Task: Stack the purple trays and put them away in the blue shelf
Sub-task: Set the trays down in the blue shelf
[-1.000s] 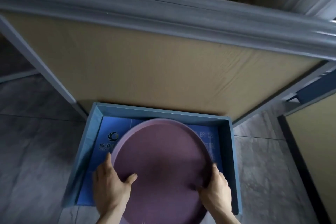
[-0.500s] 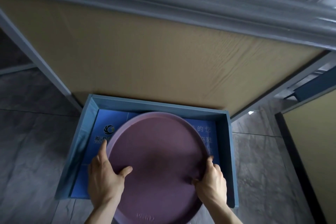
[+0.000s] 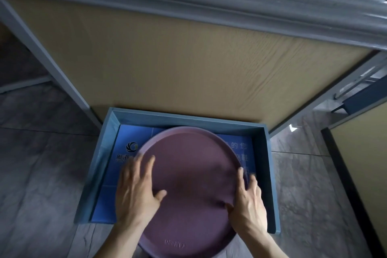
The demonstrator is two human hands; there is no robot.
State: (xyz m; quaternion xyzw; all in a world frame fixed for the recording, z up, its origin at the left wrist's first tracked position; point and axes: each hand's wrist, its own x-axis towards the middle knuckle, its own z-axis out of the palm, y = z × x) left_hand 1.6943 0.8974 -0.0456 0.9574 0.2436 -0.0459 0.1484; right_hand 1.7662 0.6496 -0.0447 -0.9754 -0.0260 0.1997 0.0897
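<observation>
A round purple tray (image 3: 192,174) lies in the blue shelf (image 3: 261,153), a shallow blue box with printed lining that sits low on the floor. The tray's near edge sticks out past the shelf's open front. Whether more trays lie under it is hidden. My left hand (image 3: 136,190) lies flat on the tray's left side, fingers spread and blurred, thumb on the surface. My right hand (image 3: 249,203) grips the tray's right rim, fingers outside and thumb on top.
A tan wood panel (image 3: 188,58) in a grey frame stands right behind the shelf. Grey stone floor tiles (image 3: 41,174) lie on both sides. Another tan panel (image 3: 360,153) with a dark edge stands at the right.
The tray has slid further back into the shelf. My left hand has let go of the rim and moved onto the tray's top with fingers spread. The right hand stays on the rim.
</observation>
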